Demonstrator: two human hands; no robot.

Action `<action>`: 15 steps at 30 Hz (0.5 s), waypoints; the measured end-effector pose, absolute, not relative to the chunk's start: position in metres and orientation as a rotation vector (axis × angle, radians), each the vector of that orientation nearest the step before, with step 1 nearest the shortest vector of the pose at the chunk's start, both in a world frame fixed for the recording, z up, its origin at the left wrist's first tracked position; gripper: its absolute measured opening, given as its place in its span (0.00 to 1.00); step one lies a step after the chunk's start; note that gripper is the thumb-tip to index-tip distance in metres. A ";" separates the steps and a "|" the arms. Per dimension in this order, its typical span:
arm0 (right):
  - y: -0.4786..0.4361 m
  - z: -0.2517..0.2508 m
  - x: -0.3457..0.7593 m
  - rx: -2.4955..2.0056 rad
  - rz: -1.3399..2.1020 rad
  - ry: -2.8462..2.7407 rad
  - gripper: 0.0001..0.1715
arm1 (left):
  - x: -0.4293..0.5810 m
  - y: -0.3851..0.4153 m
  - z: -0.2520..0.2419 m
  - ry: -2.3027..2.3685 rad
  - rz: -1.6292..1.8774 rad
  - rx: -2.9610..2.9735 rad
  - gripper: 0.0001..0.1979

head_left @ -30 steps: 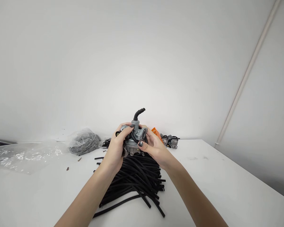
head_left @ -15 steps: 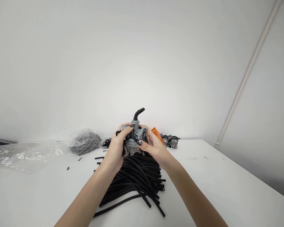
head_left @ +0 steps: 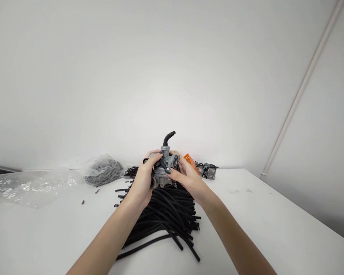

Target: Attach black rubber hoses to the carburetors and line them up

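Observation:
A grey metal carburetor (head_left: 162, 176) is held up between both hands above the table, with a bent black rubber boot (head_left: 168, 137) standing on its top. My left hand (head_left: 145, 173) wraps round its left side, the thumb lying near the base of the top neck. On the other side my right hand (head_left: 189, 177) grips it, thumb pressed on the front below the round bore and by a short black hose. The fingers behind the body are mostly hidden. Below lies a heap of black rubber hoses (head_left: 169, 214).
On the white table (head_left: 263, 221), a clear plastic bag of grey parts (head_left: 103, 172) and crumpled plastic film (head_left: 37, 187) lie at the left. Behind my right hand are an orange basket (head_left: 190, 162) and more carburetors (head_left: 209, 171). A wall (head_left: 172, 76) rises behind.
The carburetor and my hands have shifted very slightly to the right in view. My grip on it looks nearly the same.

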State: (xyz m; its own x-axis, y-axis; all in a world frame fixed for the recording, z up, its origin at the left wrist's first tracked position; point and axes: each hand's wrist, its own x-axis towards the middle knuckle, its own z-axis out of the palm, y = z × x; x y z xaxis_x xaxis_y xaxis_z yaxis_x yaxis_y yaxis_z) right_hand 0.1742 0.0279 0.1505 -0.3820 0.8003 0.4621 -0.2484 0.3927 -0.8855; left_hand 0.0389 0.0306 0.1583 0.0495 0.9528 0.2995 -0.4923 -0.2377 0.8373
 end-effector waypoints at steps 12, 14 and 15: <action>0.030 0.150 0.174 -0.547 1.190 -1.591 0.32 | 0.038 0.028 0.160 0.610 1.514 1.090 0.13; 0.031 0.149 0.173 -0.544 1.183 -1.592 0.33 | 0.039 0.029 0.160 0.616 1.513 1.104 0.13; 0.032 0.149 0.172 -0.542 1.177 -1.593 0.34 | 0.039 0.029 0.159 0.620 1.514 1.109 0.13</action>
